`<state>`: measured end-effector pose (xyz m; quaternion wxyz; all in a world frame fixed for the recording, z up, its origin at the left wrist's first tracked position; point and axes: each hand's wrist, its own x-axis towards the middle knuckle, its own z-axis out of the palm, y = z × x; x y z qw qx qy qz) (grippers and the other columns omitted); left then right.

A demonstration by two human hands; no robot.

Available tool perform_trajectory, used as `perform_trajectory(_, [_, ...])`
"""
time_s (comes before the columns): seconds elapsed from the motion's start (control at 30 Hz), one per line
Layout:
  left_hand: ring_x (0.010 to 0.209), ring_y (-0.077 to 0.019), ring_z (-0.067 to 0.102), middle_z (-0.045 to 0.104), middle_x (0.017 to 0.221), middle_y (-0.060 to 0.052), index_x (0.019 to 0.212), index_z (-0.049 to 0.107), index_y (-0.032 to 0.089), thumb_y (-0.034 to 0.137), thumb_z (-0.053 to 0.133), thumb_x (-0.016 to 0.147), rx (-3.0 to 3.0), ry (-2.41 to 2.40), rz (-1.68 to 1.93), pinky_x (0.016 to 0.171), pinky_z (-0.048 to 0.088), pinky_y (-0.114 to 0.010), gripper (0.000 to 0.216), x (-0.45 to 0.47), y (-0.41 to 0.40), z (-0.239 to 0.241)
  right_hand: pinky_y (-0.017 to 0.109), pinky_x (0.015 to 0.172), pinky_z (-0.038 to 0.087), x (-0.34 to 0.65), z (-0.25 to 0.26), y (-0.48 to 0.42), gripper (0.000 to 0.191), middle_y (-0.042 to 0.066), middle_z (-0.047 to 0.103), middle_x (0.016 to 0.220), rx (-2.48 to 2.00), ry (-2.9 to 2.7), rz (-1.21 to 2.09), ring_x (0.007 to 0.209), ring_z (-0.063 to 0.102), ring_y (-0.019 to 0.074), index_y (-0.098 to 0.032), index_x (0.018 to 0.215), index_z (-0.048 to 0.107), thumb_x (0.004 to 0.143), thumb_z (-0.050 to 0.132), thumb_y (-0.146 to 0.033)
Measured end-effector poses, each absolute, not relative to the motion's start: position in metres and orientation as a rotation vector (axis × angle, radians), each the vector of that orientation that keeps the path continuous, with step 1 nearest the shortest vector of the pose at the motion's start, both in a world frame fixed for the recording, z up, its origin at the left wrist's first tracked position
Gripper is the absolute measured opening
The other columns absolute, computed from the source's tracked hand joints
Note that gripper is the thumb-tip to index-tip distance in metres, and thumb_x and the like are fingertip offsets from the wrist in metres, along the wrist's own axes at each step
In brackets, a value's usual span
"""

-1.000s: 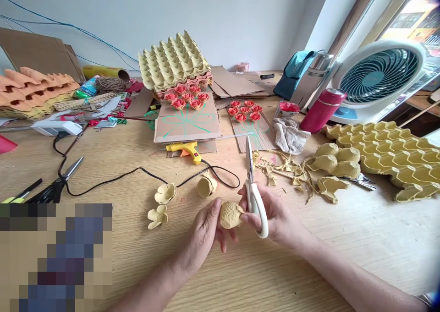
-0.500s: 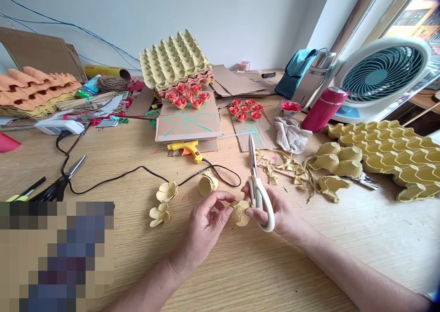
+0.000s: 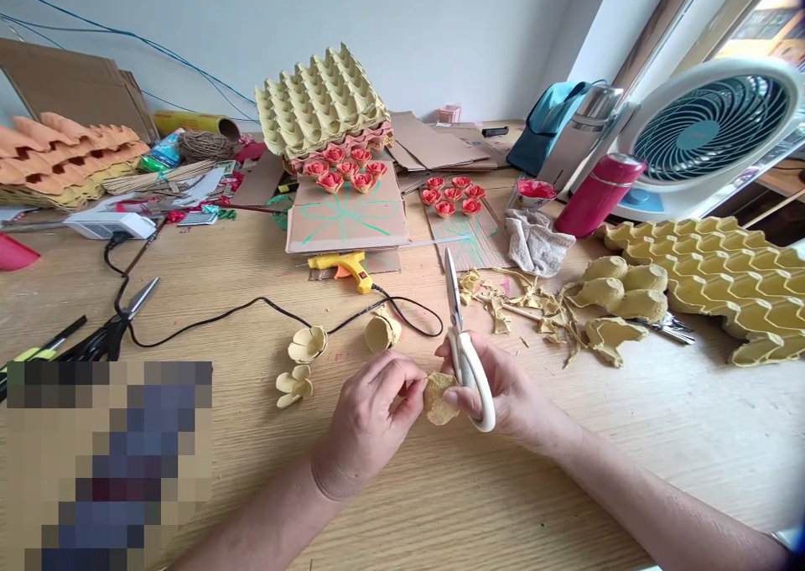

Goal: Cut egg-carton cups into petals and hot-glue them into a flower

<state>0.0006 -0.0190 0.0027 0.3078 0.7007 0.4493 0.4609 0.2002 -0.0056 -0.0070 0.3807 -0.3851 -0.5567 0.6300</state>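
Note:
My left hand [image 3: 368, 424] pinches the left edge of a small yellow egg-carton cup [image 3: 438, 399] held just above the wooden table [image 3: 629, 462]. My right hand [image 3: 503, 395] is closed round the white handles of a pair of scissors [image 3: 462, 345], whose closed blades point up and away. Its thumb also presses on the cup's right side. Just beyond my hands lie another cut cup [image 3: 382, 333] and two yellow petal-shaped cut-outs [image 3: 306, 345] [image 3: 293, 384].
A yellow glue gun [image 3: 345, 266] with a black cord lies ahead, with cardboard sheets [image 3: 345, 215] bearing red paper roses behind it. Carton scraps [image 3: 534, 307], cut cups and a yellow egg tray [image 3: 723, 273] lie right. Black scissors [image 3: 104, 336] lie left. A fan [image 3: 704, 135] stands far right.
My left hand let go of the cup, opened, then closed again in a pinch on its left edge. The cup has turned in my fingers. The scissors stayed upright in my right hand.

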Motion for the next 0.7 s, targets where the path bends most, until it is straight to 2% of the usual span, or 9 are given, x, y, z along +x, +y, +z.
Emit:
perform_trajectory(0.27, [0.062, -0.0141, 0.054, 0.061, 0.071, 0.0, 0.076, 0.063, 0.021, 0.01, 0.062, 0.085, 1.853, 1.25, 1.185, 0.06, 0.041, -0.024, 0.014, 0.005, -0.02, 0.004, 0.025, 0.067, 0.049, 0.2, -0.001, -0.005, 0.045, 0.001, 0.059, 0.094, -0.958, -1.466, 1.586, 0.078, 0.056, 0.0142, -0.024, 0.106, 0.056, 0.078, 0.08, -0.051])
perform_trajectory(0.43, [0.046, -0.0098, 0.047, 0.055, 0.062, 0.004, 0.079, 0.062, 0.021, 0.019, 0.06, 0.09, 1.507, 1.226, 1.11, 0.046, 0.038, -0.02, 0.011, 0.003, -0.016, -0.004, 0.026, 0.069, 0.052, 0.201, 0.001, -0.004, 0.047, 0.001, 0.06, 0.094, -0.951, -1.479, 1.573, 0.08, 0.057, 0.0151, -0.023, 0.107, 0.057, 0.077, 0.081, -0.05])
perform_trajectory(0.5, [0.043, -0.0089, 0.047, 0.057, 0.064, 0.003, 0.084, 0.065, 0.02, 0.02, 0.06, 0.09, 1.444, 1.198, 1.105, 0.042, 0.037, -0.02, 0.008, 0.002, -0.015, -0.004, 0.027, 0.07, 0.052, 0.201, 0.001, -0.003, 0.048, 0.001, 0.06, 0.094, -0.96, -1.493, 1.569, 0.08, 0.057, 0.0154, -0.024, 0.107, 0.057, 0.076, 0.081, -0.051])
perform_trajectory(0.6, [0.056, -0.0116, 0.058, 0.066, 0.08, -0.003, 0.09, 0.073, 0.02, 0.015, 0.058, 0.091, 1.568, 1.199, 1.182, 0.051, 0.044, -0.021, 0.016, 0.002, -0.016, 0.002, 0.028, 0.072, 0.051, 0.201, -0.001, -0.002, 0.048, 0.001, 0.06, 0.092, -0.962, -1.492, 1.573, 0.081, 0.057, 0.0155, -0.023, 0.106, 0.057, 0.076, 0.082, -0.051])
perform_trajectory(0.7, [0.074, -0.0157, 0.063, 0.068, 0.088, -0.006, 0.09, 0.075, 0.02, 0.013, 0.056, 0.093, 1.763, 1.153, 1.237, 0.063, 0.049, -0.023, 0.02, 0.003, -0.018, 0.008, 0.026, 0.071, 0.049, 0.199, -0.003, -0.002, 0.047, 0.0, 0.058, 0.091, -0.958, -1.462, 1.609, 0.077, 0.055, 0.0139, -0.022, 0.105, 0.056, 0.076, 0.082, -0.05])
